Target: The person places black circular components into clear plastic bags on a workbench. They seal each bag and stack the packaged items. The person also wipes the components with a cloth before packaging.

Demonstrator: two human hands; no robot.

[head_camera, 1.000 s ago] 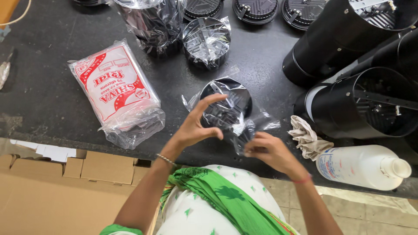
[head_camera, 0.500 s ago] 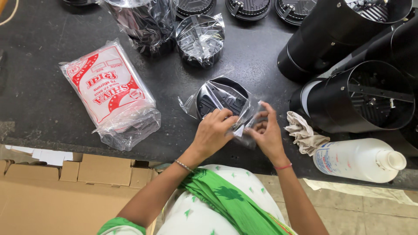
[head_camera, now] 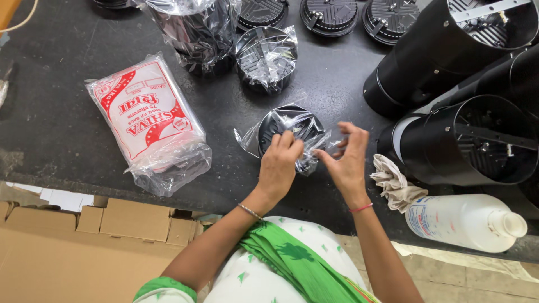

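Observation:
A round black part (head_camera: pixel 289 126) lies on the dark table (head_camera: pixel 56 112) inside a clear plastic bag (head_camera: pixel 251 138). My left hand (head_camera: pixel 279 163) presses on the near side of the bagged part, fingers curled onto the plastic. My right hand (head_camera: pixel 346 160) pinches the bag's loose open end just right of the part. A bangle sits on my left wrist and a red thread on my right wrist.
A red-and-white pack of plastic bags (head_camera: pixel 149 120) lies left. Bagged black parts (head_camera: pixel 266 56) and bare round parts (head_camera: pixel 328 14) sit at the back. Large black cylinders (head_camera: pixel 449 50) lie right, with a crumpled cloth (head_camera: pixel 394 186) and white bottle (head_camera: pixel 463 221). An open cardboard box (head_camera: pixel 62 252) stands lower left.
Both hands have closed in on the bagged part; my left hand slid from its left side onto its near edge, and my right hand rose to grip the bag's loose end.

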